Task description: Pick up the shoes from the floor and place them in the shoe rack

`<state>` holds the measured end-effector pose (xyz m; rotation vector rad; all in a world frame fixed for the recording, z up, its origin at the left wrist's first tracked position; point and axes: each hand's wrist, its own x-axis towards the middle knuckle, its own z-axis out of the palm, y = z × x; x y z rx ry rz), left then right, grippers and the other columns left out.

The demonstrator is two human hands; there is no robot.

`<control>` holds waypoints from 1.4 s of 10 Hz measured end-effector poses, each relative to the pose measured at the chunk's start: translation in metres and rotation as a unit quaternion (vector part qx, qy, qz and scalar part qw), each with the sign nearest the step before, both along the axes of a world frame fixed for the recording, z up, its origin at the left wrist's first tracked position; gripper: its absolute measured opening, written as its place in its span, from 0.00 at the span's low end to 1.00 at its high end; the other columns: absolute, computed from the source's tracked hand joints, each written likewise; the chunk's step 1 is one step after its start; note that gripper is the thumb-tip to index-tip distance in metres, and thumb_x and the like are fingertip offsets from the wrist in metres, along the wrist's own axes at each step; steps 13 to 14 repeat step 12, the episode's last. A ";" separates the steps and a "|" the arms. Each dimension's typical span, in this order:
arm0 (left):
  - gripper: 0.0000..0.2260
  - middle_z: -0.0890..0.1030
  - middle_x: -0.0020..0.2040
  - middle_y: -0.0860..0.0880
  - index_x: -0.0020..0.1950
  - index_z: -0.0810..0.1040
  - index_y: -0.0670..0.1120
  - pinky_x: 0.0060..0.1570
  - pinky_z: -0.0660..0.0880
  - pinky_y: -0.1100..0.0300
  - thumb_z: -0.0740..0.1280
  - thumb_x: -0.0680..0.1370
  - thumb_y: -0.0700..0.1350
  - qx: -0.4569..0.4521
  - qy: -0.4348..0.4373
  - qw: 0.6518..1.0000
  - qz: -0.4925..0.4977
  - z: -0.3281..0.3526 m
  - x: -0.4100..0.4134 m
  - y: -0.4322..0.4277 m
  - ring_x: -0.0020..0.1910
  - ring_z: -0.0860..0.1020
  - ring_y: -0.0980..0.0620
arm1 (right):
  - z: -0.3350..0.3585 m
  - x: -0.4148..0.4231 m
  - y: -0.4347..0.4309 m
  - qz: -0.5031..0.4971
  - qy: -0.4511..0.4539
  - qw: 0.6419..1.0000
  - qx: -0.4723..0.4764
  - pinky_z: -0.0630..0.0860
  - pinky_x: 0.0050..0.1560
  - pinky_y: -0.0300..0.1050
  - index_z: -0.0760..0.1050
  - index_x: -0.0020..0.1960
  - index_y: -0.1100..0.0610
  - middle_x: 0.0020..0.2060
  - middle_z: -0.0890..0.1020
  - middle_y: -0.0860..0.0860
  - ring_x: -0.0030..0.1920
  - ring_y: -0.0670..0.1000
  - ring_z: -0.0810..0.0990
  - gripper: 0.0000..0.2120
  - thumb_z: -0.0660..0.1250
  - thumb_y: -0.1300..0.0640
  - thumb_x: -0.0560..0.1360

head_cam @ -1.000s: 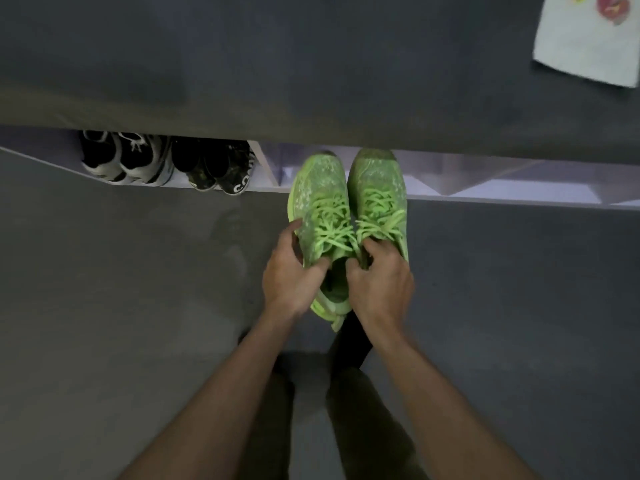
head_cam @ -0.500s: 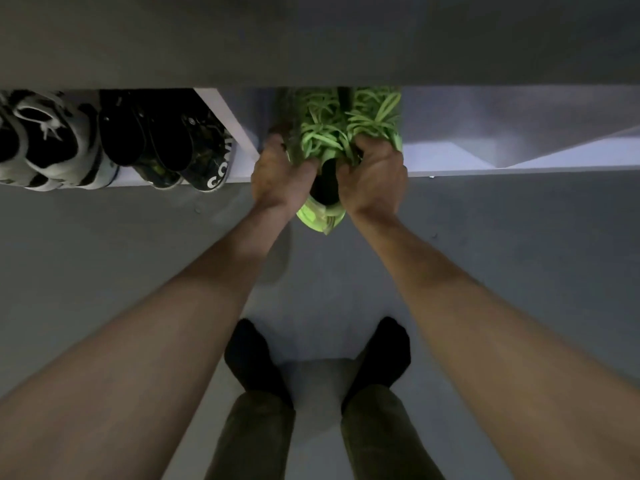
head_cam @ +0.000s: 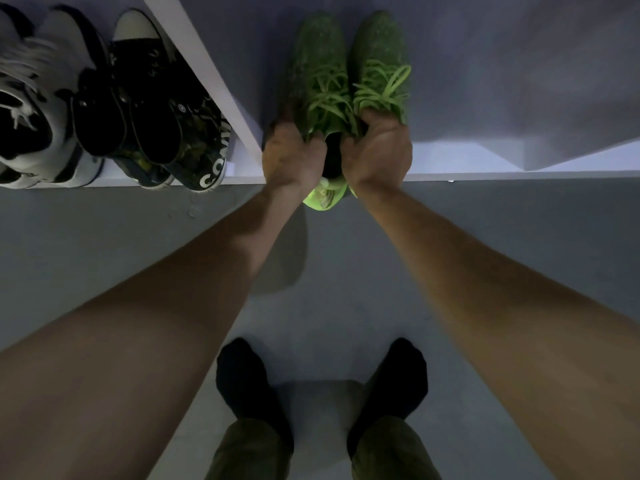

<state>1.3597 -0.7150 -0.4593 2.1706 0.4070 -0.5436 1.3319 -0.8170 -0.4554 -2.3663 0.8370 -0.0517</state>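
A pair of bright green sneakers lies side by side, toes pointing into the right compartment of the white shoe rack (head_cam: 485, 157). My left hand (head_cam: 292, 157) grips the collar of the left green sneaker (head_cam: 317, 74). My right hand (head_cam: 377, 150) grips the collar of the right green sneaker (head_cam: 379, 67). Both heels stick out past the rack's front edge, above the grey floor. Whether the soles rest on the shelf I cannot tell.
A slanted white divider (head_cam: 204, 77) separates this compartment from the left one, which holds black high-top sneakers (head_cam: 162, 109) and grey-and-black sneakers (head_cam: 31, 112). My feet in black socks (head_cam: 249, 379) stand on the grey floor (head_cam: 104, 230) below.
Both hands have pushed the green sneakers from above the floor forward into the rack's right compartment. The view has dropped lower and closer to the shelf.
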 end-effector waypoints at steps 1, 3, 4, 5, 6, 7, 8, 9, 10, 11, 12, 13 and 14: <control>0.32 0.79 0.67 0.43 0.77 0.67 0.50 0.67 0.73 0.52 0.62 0.72 0.49 -0.024 -0.004 1.000 -0.020 -0.001 0.008 -0.002 0.67 0.76 0.40 | -0.007 0.011 -0.004 0.011 -0.014 1.000 -0.013 0.66 0.41 0.43 0.81 0.50 0.57 0.49 0.84 0.56 0.51 0.61 0.80 0.12 0.67 0.57 0.68; 0.33 0.75 0.72 0.44 0.80 0.62 0.50 0.67 0.71 0.56 0.61 0.73 0.43 -0.040 -0.003 0.999 -0.034 -0.008 0.016 0.002 0.69 0.74 0.42 | -0.019 0.025 -0.009 0.058 -0.005 0.998 -0.010 0.68 0.49 0.45 0.80 0.58 0.57 0.55 0.82 0.57 0.57 0.60 0.78 0.17 0.68 0.56 0.70; 0.28 0.74 0.74 0.44 0.81 0.61 0.50 0.66 0.69 0.61 0.61 0.80 0.42 -0.052 0.009 0.998 -0.033 -0.015 0.015 0.004 0.71 0.72 0.42 | -0.027 0.026 -0.009 0.051 -0.035 0.998 0.013 0.68 0.42 0.43 0.80 0.53 0.60 0.49 0.84 0.58 0.51 0.61 0.79 0.15 0.69 0.55 0.68; 0.25 0.72 0.75 0.43 0.80 0.62 0.49 0.66 0.67 0.62 0.60 0.83 0.44 -0.065 0.010 0.998 -0.020 -0.018 0.011 0.006 0.72 0.71 0.42 | -0.029 0.027 -0.011 0.052 -0.028 0.998 0.027 0.74 0.44 0.46 0.79 0.52 0.61 0.48 0.83 0.58 0.49 0.61 0.80 0.17 0.70 0.52 0.68; 0.23 0.73 0.74 0.42 0.79 0.64 0.46 0.70 0.68 0.58 0.59 0.83 0.46 -0.070 0.010 0.998 0.003 -0.020 0.002 0.005 0.72 0.72 0.42 | -0.028 0.027 -0.013 0.059 0.003 0.997 0.039 0.76 0.45 0.47 0.80 0.54 0.61 0.48 0.84 0.58 0.48 0.60 0.81 0.21 0.71 0.47 0.68; 0.25 0.76 0.70 0.43 0.76 0.67 0.46 0.70 0.70 0.52 0.61 0.79 0.49 -0.096 0.002 0.995 0.026 -0.020 -0.007 0.008 0.69 0.75 0.42 | -0.022 0.021 -0.012 0.058 -0.010 0.997 0.049 0.78 0.43 0.46 0.80 0.51 0.60 0.45 0.85 0.57 0.46 0.59 0.82 0.21 0.69 0.45 0.68; 0.22 0.81 0.63 0.46 0.69 0.71 0.43 0.66 0.75 0.52 0.62 0.77 0.50 -0.125 -0.024 0.990 0.062 -0.014 -0.023 0.013 0.62 0.79 0.46 | -0.009 -0.004 -0.009 0.039 -0.067 0.994 0.074 0.80 0.45 0.47 0.80 0.49 0.57 0.41 0.85 0.52 0.43 0.56 0.83 0.16 0.68 0.46 0.70; 0.17 0.80 0.61 0.48 0.69 0.74 0.42 0.58 0.75 0.65 0.64 0.81 0.45 -0.143 -0.060 0.984 0.084 -0.002 -0.037 0.016 0.56 0.79 0.53 | 0.002 -0.023 -0.008 0.028 -0.111 0.985 0.126 0.82 0.49 0.49 0.81 0.51 0.58 0.43 0.86 0.51 0.45 0.52 0.85 0.15 0.69 0.47 0.73; 0.13 0.84 0.46 0.49 0.52 0.82 0.43 0.40 0.75 0.66 0.66 0.80 0.51 -0.174 -0.093 0.973 0.121 0.028 -0.059 0.021 0.39 0.80 0.57 | 0.036 -0.054 -0.003 0.005 -0.095 0.950 0.296 0.82 0.39 0.47 0.82 0.44 0.61 0.36 0.85 0.52 0.34 0.49 0.83 0.16 0.69 0.47 0.77; 0.26 0.75 0.32 0.46 0.37 0.76 0.43 0.29 0.67 0.60 0.60 0.79 0.64 -0.246 0.041 0.963 0.102 0.048 -0.066 0.032 0.28 0.72 0.50 | 0.061 -0.070 -0.010 -0.026 0.021 0.871 0.491 0.68 0.25 0.42 0.74 0.33 0.58 0.24 0.75 0.52 0.22 0.51 0.70 0.29 0.59 0.35 0.78; 0.35 0.54 0.28 0.46 0.31 0.55 0.47 0.27 0.49 0.56 0.45 0.71 0.79 -0.407 0.273 0.870 0.047 0.066 -0.075 0.045 0.25 0.52 0.49 | 0.075 -0.086 -0.018 -0.019 0.123 0.682 0.721 0.48 0.24 0.42 0.59 0.27 0.55 0.20 0.56 0.50 0.20 0.49 0.52 0.38 0.40 0.20 0.68; 0.35 0.54 0.28 0.46 0.31 0.55 0.47 0.27 0.49 0.56 0.45 0.71 0.79 -0.407 0.273 0.870 0.047 0.066 -0.075 0.045 0.25 0.52 0.49 | 0.075 -0.086 -0.018 -0.019 0.123 0.682 0.721 0.48 0.24 0.42 0.59 0.27 0.55 0.20 0.56 0.50 0.20 0.49 0.52 0.38 0.40 0.20 0.68; 0.35 0.54 0.28 0.46 0.31 0.55 0.47 0.27 0.49 0.56 0.45 0.71 0.79 -0.407 0.273 0.870 0.047 0.066 -0.075 0.045 0.25 0.52 0.49 | 0.075 -0.086 -0.018 -0.019 0.123 0.682 0.721 0.48 0.24 0.42 0.59 0.27 0.55 0.20 0.56 0.50 0.20 0.49 0.52 0.38 0.40 0.20 0.68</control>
